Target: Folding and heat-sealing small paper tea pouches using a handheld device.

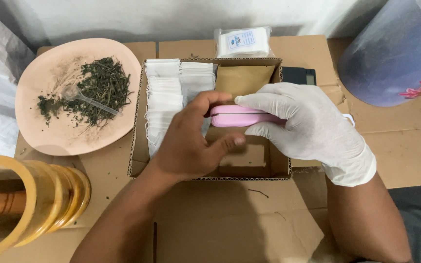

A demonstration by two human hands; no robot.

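Your forearms come up from the bottom edge and meet over the box (137, 146), an open cardboard tray on flattened cardboard (230, 224). Your left hand (191, 141) is bare and your right hand (308, 126) wears a white glove. Between them you hold the sealer (237, 117), a slim pink bar lying level across the box's middle.

Your right fingers (261, 101) curl over the sealer's top and far side, closed around its right end so the palm hides that part. Your left fingers are half curled: the thumb (227, 142) sits just under the sealer's left end and the index finger arches over its top, pinching there. Whether a bag is caught in the sealer, you cannot tell; the left hand covers that spot.

Just beyond your left fingertips, a row of white bags (164, 97) stands on edge and fills the box's left half. Past your right fingertips the box's flap (244, 78) stands up, brown and bare.

Well to the left of your left hand lies a pink plate (45, 131) with dried herbs (98, 87) and a clear spoon (81, 97) on it. Nearer you on that side lies a yellow mortar (35, 204) on its side with a wooden pestle (1, 202) in it.

Beyond the box rests a packet (243, 43) of white bags, a dark scale (299, 75) just beyond your right knuckles, and a blue tub (391, 53) well to the right.
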